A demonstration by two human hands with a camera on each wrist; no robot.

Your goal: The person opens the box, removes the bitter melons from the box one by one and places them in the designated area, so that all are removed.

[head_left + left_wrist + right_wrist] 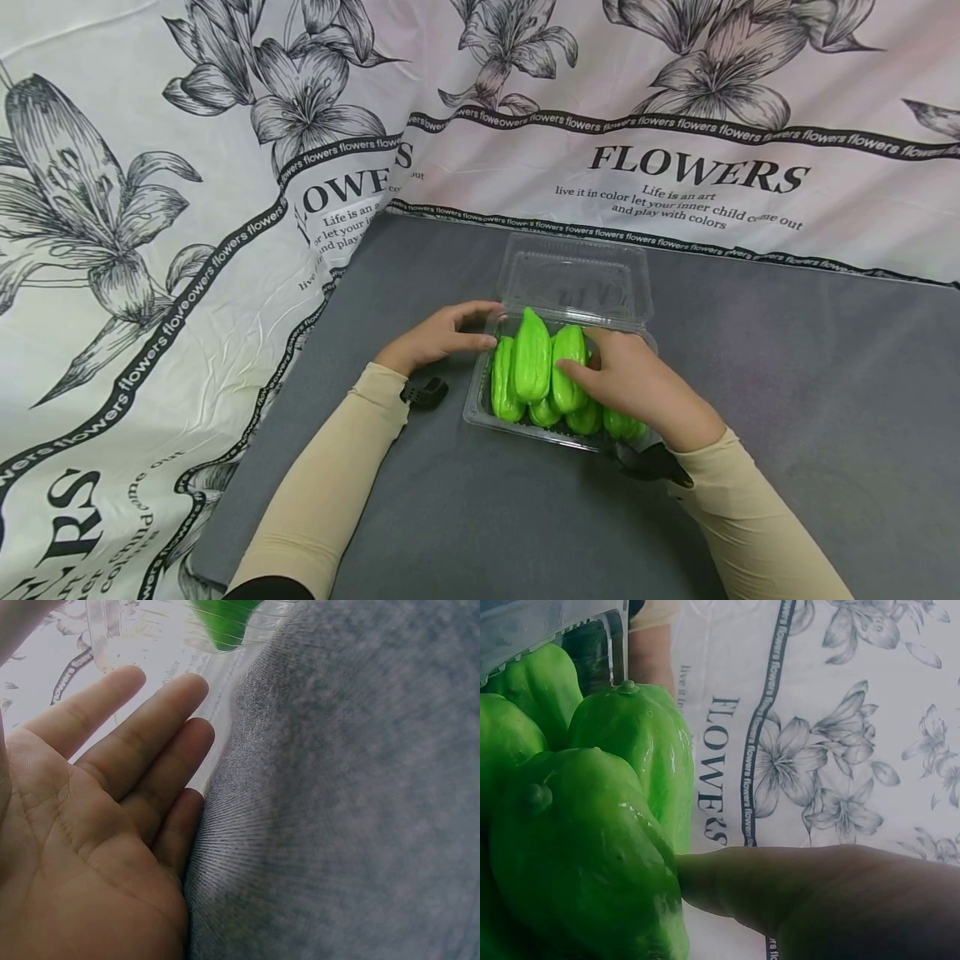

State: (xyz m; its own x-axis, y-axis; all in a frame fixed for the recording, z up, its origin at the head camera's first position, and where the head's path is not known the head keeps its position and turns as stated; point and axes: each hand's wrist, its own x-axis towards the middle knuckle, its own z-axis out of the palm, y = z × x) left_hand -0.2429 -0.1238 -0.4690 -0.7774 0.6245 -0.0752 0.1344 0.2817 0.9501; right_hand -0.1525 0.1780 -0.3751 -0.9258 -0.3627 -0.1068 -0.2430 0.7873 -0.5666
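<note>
A clear plastic box (477, 402) holds several bright green, ribbed, pepper-shaped vegetables (532, 358); some lie on top of others. My right hand (637, 383) reaches over the box from the right and grips one upper vegetable (568, 346), thumb against its near side and fingers on its far right side. In the right wrist view the thumb (727, 885) presses on the glossy skin of the front vegetable (577, 840); the other fingers are hidden. At the box's left wall, my left hand (442, 337) has its fingers extended, and its palm shows bare in the left wrist view.
The box's transparent lid (573, 279) lies folded back behind it. A grey cloth (480, 517) covers the table. White fabric printed with flowers (315, 92) hangs behind and along the left side. Dark straps (426, 393) circle both wrists.
</note>
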